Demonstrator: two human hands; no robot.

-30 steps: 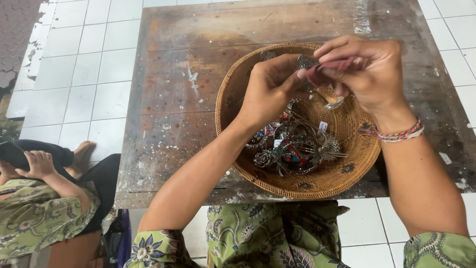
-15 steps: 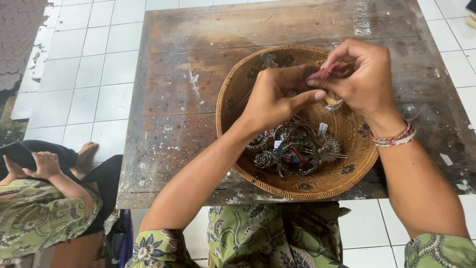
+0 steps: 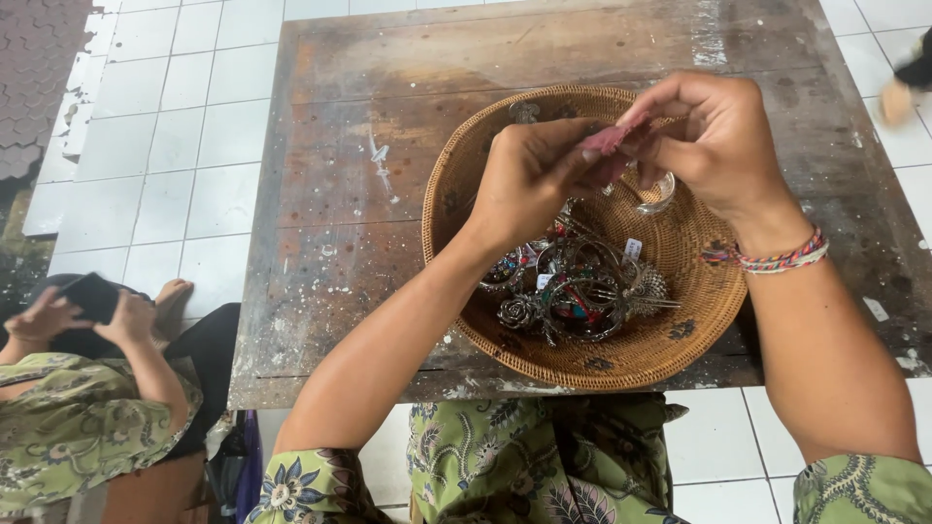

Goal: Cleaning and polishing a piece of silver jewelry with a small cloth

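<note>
Your left hand point(image 3: 529, 184) and right hand point(image 3: 714, 141) meet above a round woven basket point(image 3: 680, 335), pinching a small pink cloth point(image 3: 612, 138) between the fingertips. A silver ring point(image 3: 658, 194) hangs below your right hand. Tangled silver jewellery point(image 3: 573, 291) lies in the basket on the worn wooden table point(image 3: 340, 194).

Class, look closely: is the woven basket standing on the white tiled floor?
No, the woven basket stands on the worn wooden table.

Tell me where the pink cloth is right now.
In the head view, the pink cloth is pinched between the left hand and right hand, above the far side of the woven basket.
</note>
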